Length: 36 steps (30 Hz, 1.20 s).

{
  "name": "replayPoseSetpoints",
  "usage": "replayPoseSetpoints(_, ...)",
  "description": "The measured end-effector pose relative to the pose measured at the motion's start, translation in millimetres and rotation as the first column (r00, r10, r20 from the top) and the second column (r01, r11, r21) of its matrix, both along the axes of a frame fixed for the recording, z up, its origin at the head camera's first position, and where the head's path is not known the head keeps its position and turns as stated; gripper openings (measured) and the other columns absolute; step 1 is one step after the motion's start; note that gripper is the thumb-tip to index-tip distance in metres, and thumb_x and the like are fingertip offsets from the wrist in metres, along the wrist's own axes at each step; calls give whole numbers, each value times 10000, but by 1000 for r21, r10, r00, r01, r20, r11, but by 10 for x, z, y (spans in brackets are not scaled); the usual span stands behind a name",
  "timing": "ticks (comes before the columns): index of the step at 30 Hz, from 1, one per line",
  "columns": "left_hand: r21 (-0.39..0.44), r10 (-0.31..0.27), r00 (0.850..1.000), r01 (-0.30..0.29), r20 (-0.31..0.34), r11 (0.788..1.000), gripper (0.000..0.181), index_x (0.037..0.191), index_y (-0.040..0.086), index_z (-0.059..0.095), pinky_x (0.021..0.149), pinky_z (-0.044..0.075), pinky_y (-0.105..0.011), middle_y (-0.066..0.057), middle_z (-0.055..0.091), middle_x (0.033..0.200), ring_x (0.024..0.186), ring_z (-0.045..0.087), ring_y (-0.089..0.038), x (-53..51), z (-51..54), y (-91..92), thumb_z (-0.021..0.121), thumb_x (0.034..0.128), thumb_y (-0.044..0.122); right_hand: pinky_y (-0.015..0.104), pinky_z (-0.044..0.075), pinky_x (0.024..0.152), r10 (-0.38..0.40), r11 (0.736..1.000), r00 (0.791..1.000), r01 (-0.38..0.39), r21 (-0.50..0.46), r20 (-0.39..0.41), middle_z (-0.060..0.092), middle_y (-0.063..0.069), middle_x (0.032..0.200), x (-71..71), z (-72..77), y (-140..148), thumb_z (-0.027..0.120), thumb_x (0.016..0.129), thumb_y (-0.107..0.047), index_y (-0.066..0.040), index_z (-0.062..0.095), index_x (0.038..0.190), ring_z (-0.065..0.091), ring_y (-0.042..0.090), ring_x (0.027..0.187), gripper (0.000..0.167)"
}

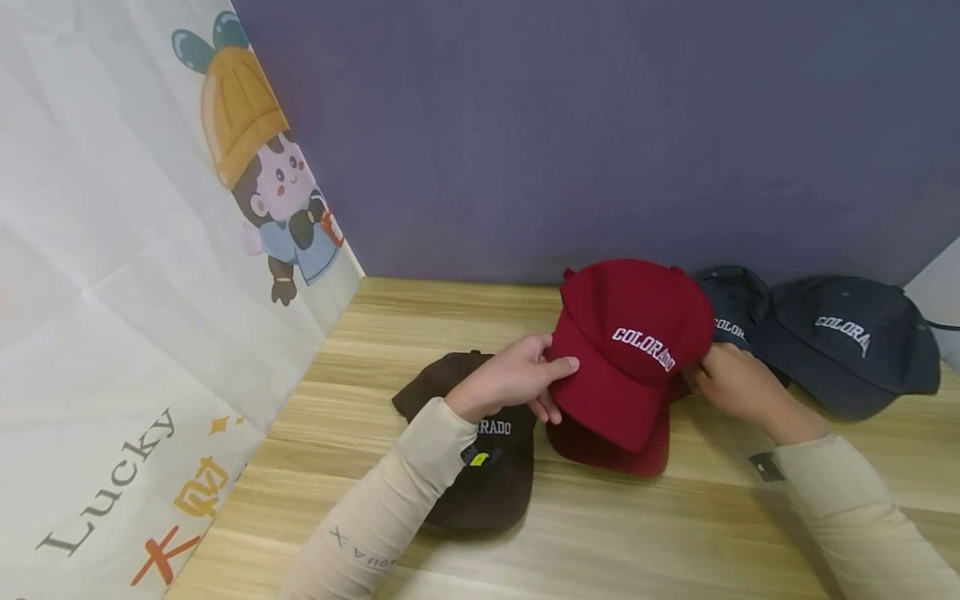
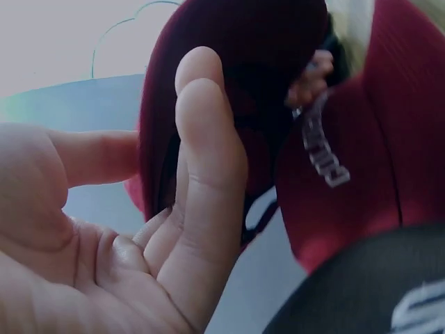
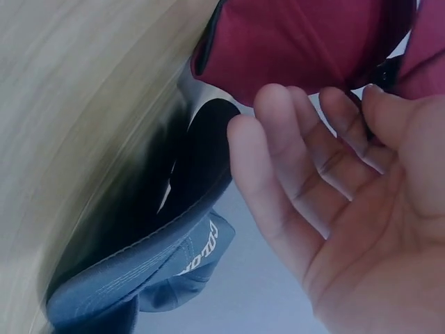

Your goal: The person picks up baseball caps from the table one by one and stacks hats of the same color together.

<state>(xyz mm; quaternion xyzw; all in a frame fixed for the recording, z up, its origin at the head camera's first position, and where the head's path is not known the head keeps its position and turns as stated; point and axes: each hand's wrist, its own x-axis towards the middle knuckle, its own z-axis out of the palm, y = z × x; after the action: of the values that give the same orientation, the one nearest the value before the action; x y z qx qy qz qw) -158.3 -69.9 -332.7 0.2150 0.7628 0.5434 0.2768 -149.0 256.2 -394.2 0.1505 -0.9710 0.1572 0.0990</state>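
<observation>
Head view: the upper red cap [image 1: 633, 354] was held above the worktop [image 1: 615, 533], brim [image 1: 600, 396] pinched by the left hand [image 1: 521, 379]; any grip by the right hand [image 1: 735, 383] could not be told. A light, soft crown [image 1: 630, 292] was expected, the stiffer brim best gripped.

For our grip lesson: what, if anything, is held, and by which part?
The left hand pinches the upper red fabric cap by its brim. Right hand: hold unclear.

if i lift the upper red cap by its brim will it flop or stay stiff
The upper red cap probably has a stiff brim, curving smoothly where the left hand pinches it. Its crown looks like cloth, so it may dent if squeezed.
</observation>
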Motion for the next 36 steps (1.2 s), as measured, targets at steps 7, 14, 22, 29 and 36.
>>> replayPoseSetpoints(7,-125,44,991,-60,-126,990,295,1313,24,476,507,556,-337,-127,649,633,503,672,-235,-15,-6,-30,529,1071,184,367,396,561,-31,999,999,30,28,35,502,-24,659,-17,21,-12,559,939,-76,-163,532,716,494,179,632,240)
replayPoseSetpoints(14,-182,46,971,-90,-233,979,709,1634,178,156,601,589,-480,-125,674,652,576,709,-362,-23,-23,-22,567,1056,207,449,452,580,-47,998,998,45,45,37,582,10,714,-31,46,3,554,951,-119,-163,577,743,559,232,687,214)
replayPoseSetpoints(22,-247,22,942,-110,-335,963,822,1651,332,67,495,504,-272,-89,640,607,460,652,-179,-11,-49,-1,604,1039,216,473,452,567,-66,997,997,64,51,32,601,39,726,-32,65,20,539,945,-119,-147,579,741,569,251,690,210)
replayPoseSetpoints(29,-298,-41,950,-56,-309,953,802,1653,305,117,490,495,-261,-77,653,632,578,710,-309,18,-73,28,610,1034,175,534,469,555,-82,994,996,80,77,31,660,121,783,-42,55,45,542,933,-108,-124,571,736,630,313,707,200)
replayPoseSetpoints(36,-286,-23,966,-54,-258,957,802,1654,275,126,537,584,-382,-85,658,682,531,674,-255,50,-104,80,606,1029,127,575,469,557,-93,991,994,88,96,52,664,155,787,-57,42,61,540,955,-119,-120,545,711,640,338,697,245)
